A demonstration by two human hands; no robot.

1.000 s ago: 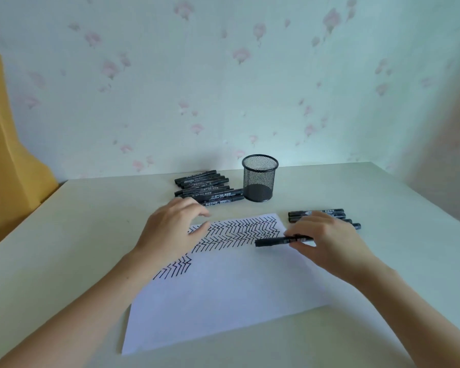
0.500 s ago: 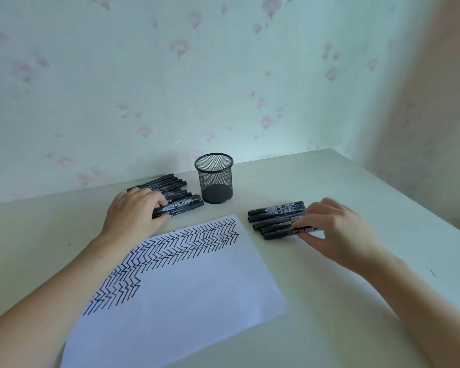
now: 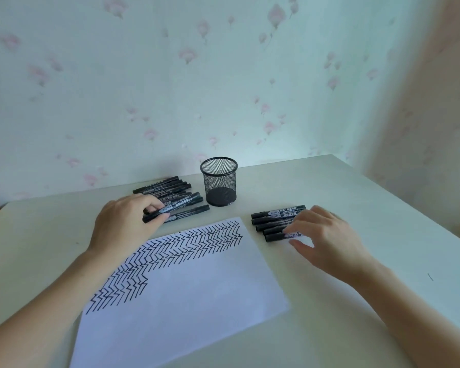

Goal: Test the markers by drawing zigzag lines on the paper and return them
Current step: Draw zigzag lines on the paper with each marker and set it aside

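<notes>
Markers are lying in two groups on the table [image 3: 329, 187], with the left pile [image 3: 170, 191] sitting behind the left hand [image 3: 122, 224] and the right row [image 3: 274, 221] lying just beside the right edge of the paper [image 3: 197, 288]. Thumb and curled fingers of the left hand are pinching one marker [image 3: 170, 207] at the near side of the pile, its far end tilting up over its neighbours. Fingers of the right hand [image 3: 327, 235] are loosely spread, with the fingertips [image 3: 290, 231] touching the nearest marker of the row; whether they are actually gripping it cannot be told. Risks, as judged: lifting the pinched marker could be dragging adjacent round barrels along and setting them rolling toward the paper or the cup [image 3: 219, 181]; the right fingertips could be nudging the row out of line, mixing what look like tested and untested markers; an uncapped tip could be smearing the zigzag lines [image 3: 175, 251] if the wrist is crossing them; the unweighted sheet could be sliding. Counts: paper, one sheet; mesh cup, one, apparently holding nothing; right row, five markers showing; left pile, about eight, overlapping and partly hidden by the hand, so the number is uncertain; hands, two.
</notes>
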